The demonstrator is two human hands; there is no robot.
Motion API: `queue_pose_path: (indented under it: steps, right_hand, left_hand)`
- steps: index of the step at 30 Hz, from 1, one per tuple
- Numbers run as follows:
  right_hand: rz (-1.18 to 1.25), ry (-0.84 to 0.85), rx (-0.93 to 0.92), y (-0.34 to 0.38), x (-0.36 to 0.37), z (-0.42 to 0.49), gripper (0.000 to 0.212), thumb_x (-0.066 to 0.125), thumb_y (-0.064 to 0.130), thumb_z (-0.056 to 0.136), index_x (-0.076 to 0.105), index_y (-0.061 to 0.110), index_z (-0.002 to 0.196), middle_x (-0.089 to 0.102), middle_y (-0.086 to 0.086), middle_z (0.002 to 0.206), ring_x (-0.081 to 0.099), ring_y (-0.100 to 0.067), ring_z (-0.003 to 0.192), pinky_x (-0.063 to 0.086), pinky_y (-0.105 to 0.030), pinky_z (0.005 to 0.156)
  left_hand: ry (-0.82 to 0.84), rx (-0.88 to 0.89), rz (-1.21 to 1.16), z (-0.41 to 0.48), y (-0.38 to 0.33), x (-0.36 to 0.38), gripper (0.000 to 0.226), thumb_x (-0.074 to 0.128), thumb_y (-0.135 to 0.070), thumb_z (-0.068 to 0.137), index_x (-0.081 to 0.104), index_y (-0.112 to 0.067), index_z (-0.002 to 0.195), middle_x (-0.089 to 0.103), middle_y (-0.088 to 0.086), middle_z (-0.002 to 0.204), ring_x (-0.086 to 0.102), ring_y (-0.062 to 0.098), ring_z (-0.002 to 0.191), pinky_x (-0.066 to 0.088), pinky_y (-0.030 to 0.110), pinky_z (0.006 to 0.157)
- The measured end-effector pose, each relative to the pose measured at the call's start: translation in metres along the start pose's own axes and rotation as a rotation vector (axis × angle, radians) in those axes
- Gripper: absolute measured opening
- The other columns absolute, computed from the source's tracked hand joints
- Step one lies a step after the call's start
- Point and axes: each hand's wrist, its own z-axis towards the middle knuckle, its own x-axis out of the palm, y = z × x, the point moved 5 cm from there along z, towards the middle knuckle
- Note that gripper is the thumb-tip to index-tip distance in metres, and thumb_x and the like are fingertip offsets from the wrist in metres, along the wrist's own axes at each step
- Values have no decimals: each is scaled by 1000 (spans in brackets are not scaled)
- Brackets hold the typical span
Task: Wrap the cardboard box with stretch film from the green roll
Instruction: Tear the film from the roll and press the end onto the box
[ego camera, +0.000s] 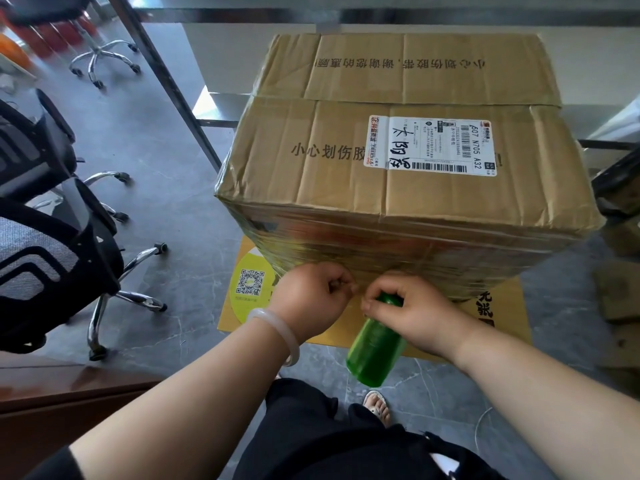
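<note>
1. The floor (166, 216) is grey stone tile. A flat yellow cardboard sheet (498, 313) lies on it, with a round green QR sticker (251, 284) at its near left corner.
2. The cardboard box (408, 161) stands on this sheet, in the middle of the view. A white shipping label (431, 145) is on its top face, on the right side.
3. The near side of the box is already covered with shiny stretch film (398, 247); the top face is bare cardboard.
4. The left hand (311, 296) is closed, and its fingers pinch the film against the low near edge of the box. A pale bangle (277, 329) is on this wrist.
5. The right hand (412, 313) is just beside the left one. Its grip is pressed around the top end of the green roll (375, 344), which points down toward the person.
6. On the left, two black office chairs (52, 244) stand near the box, with an open strip of floor between them. A brown desk (52, 386) edge is at the near left.
7. On the right, loose pieces of cardboard (620, 296) lie on the floor close to the sheet.
8. On the far side, the box is close to a white wall with a metal frame (166, 81).
</note>
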Motion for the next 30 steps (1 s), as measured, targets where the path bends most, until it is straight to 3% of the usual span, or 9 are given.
queue_pose_path:
  steps: [4, 7, 13, 16, 18, 22, 25, 28, 30]
  right_hand:
    - [-38, 127, -145, 18, 8, -12, 12, 65, 24, 76, 59, 29, 67, 55, 7, 84, 53, -2, 80, 39, -11, 76]
    - [-69, 158, -176, 26, 26, -23, 11, 67, 28, 80, 60, 29, 71, 53, 11, 88, 53, -4, 85, 41, -17, 83]
    - [-234, 103, 130, -7, 2, -20, 21, 72, 47, 75, 61, 34, 87, 56, 12, 102, 54, -11, 93, 48, -30, 86]
    - [-367, 135, 228, -12, -10, -19, 38, 74, 61, 63, 64, 38, 91, 56, 16, 104, 56, -11, 96, 50, -32, 87]
    - [-428, 189, 245, -9, -12, -16, 37, 76, 59, 62, 67, 38, 91, 55, 15, 104, 56, -10, 95, 50, -31, 87]
    - [-589, 252, 200, 6, -9, -5, 20, 72, 41, 75, 70, 38, 95, 56, 12, 103, 59, -12, 94, 50, -28, 83]
    - [-674, 286, 212, 13, -5, -2, 18, 63, 31, 82, 71, 41, 95, 48, 14, 90, 59, -15, 97, 47, -25, 80]
    - [-779, 298, 237, 13, 0, -3, 22, 58, 31, 85, 69, 41, 101, 49, 9, 105, 56, -18, 104, 46, -26, 84]
    - [-798, 280, 259, 12, 1, -3, 20, 58, 35, 84, 68, 40, 101, 52, 9, 114, 57, -19, 104, 49, -31, 87]
  left_hand:
    - [-75, -115, 40, 4, 7, -1, 16, 58, -20, 88, 74, -20, 90, 68, -1, 75, 63, 26, 81, 45, 28, 65]
    - [-11, -135, 6, 7, 15, -1, 14, 60, -19, 90, 74, -20, 88, 62, -6, 67, 58, 20, 74, 42, 26, 62]
    - [166, -168, -207, 8, 21, -11, 11, 63, -19, 94, 68, -15, 85, 65, -6, 68, 56, 1, 51, 45, 15, 50]
    - [212, -166, -260, 3, 19, -13, 16, 58, -16, 96, 69, -15, 84, 68, -9, 72, 59, 5, 57, 48, 19, 54]
    - [214, -82, -157, 2, 15, -16, 16, 57, -18, 96, 71, -15, 88, 68, -12, 76, 60, 7, 66, 53, 26, 67]
    - [293, 246, 233, -3, 5, -19, 21, 60, -31, 90, 74, -26, 105, 68, -14, 91, 58, 3, 78, 41, 12, 76]
    - [325, 473, 500, -2, 3, -15, 38, 58, -38, 77, 73, -32, 111, 73, -11, 99, 64, 16, 98, 45, 26, 91]
    - [323, 610, 603, -3, 9, -11, 46, 49, -48, 67, 77, -37, 101, 72, -10, 90, 66, 23, 89, 53, 38, 85]
    - [297, 658, 670, -5, 11, -8, 47, 49, -58, 63, 78, -40, 95, 69, -13, 82, 65, 20, 82, 53, 35, 77]
